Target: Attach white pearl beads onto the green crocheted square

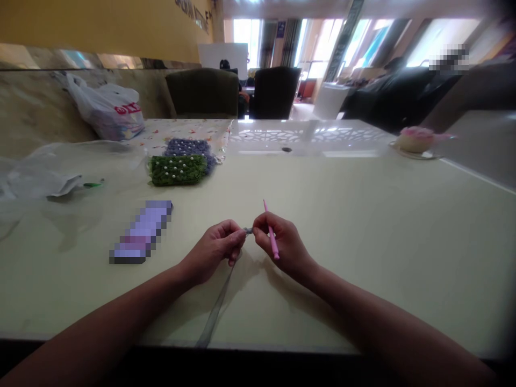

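Okay — L hand (212,250) pinched shut on sheer grey ribbon (217,306), R hand (284,242) curled shut on thin pink plastic crochet hook (265,207) — both hands working close, nearly touching.

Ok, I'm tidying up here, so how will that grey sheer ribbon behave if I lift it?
The grey sheer ribbon is likely very floppy: it sags from the left hand and lies flat on the table. Being thin and see-through, it probably weighs little and may slip.
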Tool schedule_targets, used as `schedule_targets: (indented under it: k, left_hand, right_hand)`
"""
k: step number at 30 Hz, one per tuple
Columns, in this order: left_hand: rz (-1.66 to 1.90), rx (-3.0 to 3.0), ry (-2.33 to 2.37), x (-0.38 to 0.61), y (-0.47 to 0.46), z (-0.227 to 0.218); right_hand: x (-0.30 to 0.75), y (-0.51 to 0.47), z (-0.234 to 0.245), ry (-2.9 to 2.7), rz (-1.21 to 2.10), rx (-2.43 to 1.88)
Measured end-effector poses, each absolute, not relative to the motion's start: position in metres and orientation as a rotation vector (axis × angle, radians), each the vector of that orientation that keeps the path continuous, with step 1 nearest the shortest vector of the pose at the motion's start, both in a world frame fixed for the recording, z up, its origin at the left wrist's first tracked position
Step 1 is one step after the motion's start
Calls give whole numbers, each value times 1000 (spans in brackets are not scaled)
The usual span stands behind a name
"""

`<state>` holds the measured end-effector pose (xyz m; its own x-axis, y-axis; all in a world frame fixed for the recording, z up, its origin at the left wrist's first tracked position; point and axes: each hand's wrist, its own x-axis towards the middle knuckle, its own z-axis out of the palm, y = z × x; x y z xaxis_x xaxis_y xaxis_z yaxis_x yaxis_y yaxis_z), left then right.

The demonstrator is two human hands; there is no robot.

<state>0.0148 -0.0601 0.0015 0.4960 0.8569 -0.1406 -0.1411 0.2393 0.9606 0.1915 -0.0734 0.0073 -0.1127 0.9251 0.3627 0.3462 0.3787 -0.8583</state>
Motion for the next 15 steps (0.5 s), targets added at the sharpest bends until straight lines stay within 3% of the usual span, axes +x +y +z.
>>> schedule_targets:
  k: [15]
  left_hand:
    - [780,1224,888,12,-59,3]
  right_hand:
    - [199,-68,15,-1510,836,-1142]
